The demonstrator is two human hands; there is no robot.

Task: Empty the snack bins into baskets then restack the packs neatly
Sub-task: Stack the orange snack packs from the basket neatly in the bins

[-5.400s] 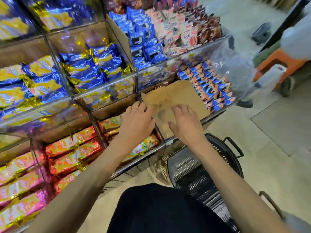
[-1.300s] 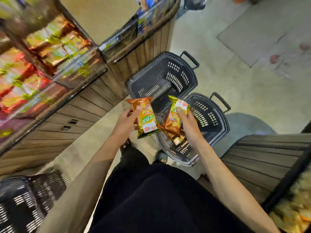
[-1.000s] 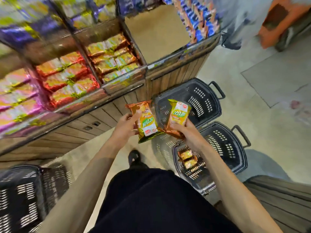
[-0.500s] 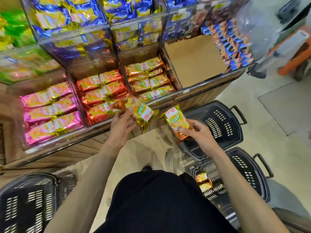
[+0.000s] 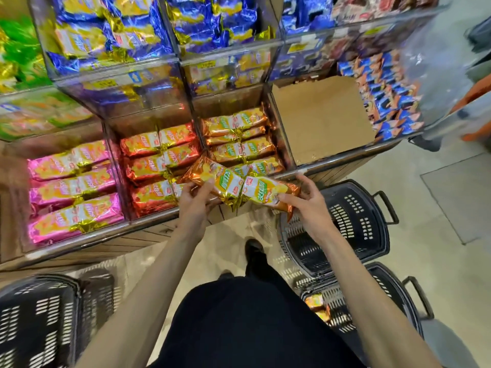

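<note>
Glossy orange foil snack packs (image 5: 222, 181), clear shiny acrylic bins (image 5: 276, 144), matt brown cardboard liner (image 5: 321, 120), black slotted plastic baskets (image 5: 356, 224)

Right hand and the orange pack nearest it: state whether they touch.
Touching. Head view: the right hand grips the orange pack at its right end, fingers curled round it.

I get a bright, even picture, lit from overhead. Foil packs (image 5: 77, 213) and clear bin fronts (image 5: 119, 87) throw glare. Edges bend with wide-angle distortion; the basket (image 5: 39, 314) at lower left and the upper right corner are smeared by blur.
</note>
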